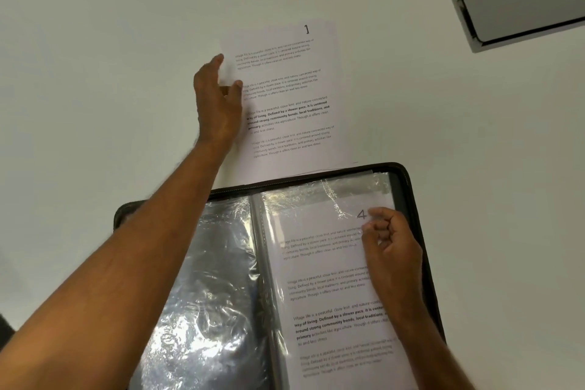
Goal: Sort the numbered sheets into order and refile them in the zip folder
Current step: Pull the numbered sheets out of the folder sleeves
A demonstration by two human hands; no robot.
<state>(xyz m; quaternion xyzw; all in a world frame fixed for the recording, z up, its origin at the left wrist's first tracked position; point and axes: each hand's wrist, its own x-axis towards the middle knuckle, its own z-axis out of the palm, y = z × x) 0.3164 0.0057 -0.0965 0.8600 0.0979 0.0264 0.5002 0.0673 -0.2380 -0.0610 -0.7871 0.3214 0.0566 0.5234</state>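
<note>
Your left hand (218, 98) pinches the white printed sheet numbered 1 (285, 98) on the table, upper centre. Your right hand (387, 237) grips the sheet numbered 4 (329, 288) in the open dark zip folder's (408, 180) clear sleeve, lower right. Sorting looks barely begun; refiling remains.

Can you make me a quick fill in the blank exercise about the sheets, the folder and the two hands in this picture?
1. The sheet lying on the table beyond the zip folder bears the number ____.
2. The sheet in the folder's right-hand sleeve bears the number ____.
3. The ____ hand holds the edge of the sheet on the table.
4. The right hand pinches the sleeved sheet near its ____ corner.

Missing words: 1; 4; left; top right
</note>
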